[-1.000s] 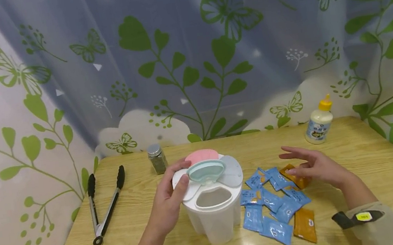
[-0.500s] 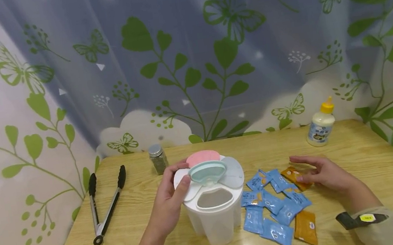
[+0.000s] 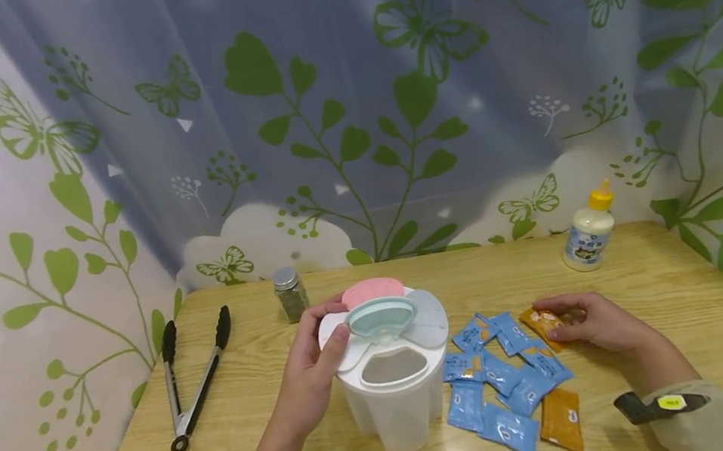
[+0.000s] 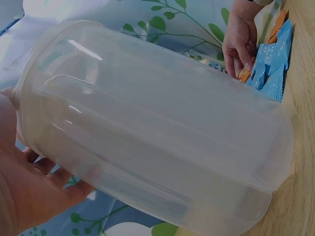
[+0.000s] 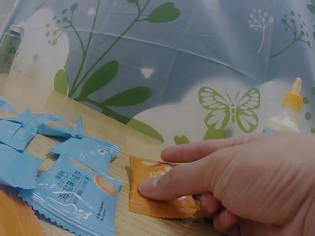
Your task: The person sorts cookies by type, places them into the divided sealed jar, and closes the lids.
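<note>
My left hand point(image 3: 307, 385) grips the left side of a translucent white storage container point(image 3: 401, 422), thumb on its lid and fingers round the side. One mint-green flap point(image 3: 382, 320) on the lid stands raised, with an opening uncovered in front of it. To the right, my right hand point(image 3: 607, 322) pinches an orange snack packet point(image 5: 140, 169), thumb on its face and index finger along the far edge. This packet rests on or just above the table. Several blue snack packets point(image 3: 508, 427) and another orange packet point(image 3: 561, 419) lie between the container and my right hand.
Black-and-silver tongs point(image 3: 194, 392) lie spread at the left. Behind the container stands a small spice jar point(image 3: 291, 294) with a metal lid. A yellow-capped squeeze bottle point(image 3: 587, 234) stands at the back right, before a patterned curtain point(image 3: 332, 107).
My right hand has come down onto the upper orange packet, its fingers closing in to pinch it. The left hand keeps its hold on the container.
</note>
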Demonstrator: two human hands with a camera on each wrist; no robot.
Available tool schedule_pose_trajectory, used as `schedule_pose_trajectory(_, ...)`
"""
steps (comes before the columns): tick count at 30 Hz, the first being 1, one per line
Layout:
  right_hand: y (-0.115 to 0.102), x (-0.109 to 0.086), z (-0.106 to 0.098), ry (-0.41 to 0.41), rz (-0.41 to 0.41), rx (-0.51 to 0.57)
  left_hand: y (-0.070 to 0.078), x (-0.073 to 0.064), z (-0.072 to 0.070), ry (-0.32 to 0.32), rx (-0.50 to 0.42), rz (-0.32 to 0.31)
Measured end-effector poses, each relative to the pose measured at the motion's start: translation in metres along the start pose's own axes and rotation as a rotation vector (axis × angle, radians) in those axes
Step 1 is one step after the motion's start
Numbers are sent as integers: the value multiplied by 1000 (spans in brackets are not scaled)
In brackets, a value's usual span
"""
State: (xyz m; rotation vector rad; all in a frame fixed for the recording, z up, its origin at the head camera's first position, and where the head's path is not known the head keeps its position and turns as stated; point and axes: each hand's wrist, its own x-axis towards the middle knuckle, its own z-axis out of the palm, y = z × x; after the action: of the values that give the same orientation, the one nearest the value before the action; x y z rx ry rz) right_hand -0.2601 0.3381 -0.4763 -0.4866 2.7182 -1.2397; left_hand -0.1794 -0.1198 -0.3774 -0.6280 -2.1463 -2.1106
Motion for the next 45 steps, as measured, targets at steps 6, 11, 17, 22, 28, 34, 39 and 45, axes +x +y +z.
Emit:
schedule_pose_trajectory(6, -2, 2, 1, 24, 54, -16, 0, -1, -1, 9, -2, -2)
schedule_pose_trajectory(11, -1, 1, 0, 30, 127, 100, 0, -1, 0, 7, -5, 12)
schedule_pose_trajectory(17, -6, 0, -2, 38, 203, 241, -3, 0, 1, 8, -11, -4)
schedule_pose_trajectory(22, -16, 1, -3, 29, 194, 255, -3, 0, 2, 8, -16, -7)
schedule_pose_trajectory(28, -30, 3, -3, 16, 163, 303, -2, 0, 1, 4, -18, 2)
schedule_pose_trajectory(34, -44, 4, -3, -7, 103, 317, -2, 1, 1, 3, -17, 13)
schedule_pose_trajectory(39, -56, 4, -1, -44, 66, 362, -2, 0, 3, 7, -19, 5)
schedule_pose_trajectory(45, -73, 5, 3, -85, 4, 399, -3, -1, 1, 8, -7, 32)
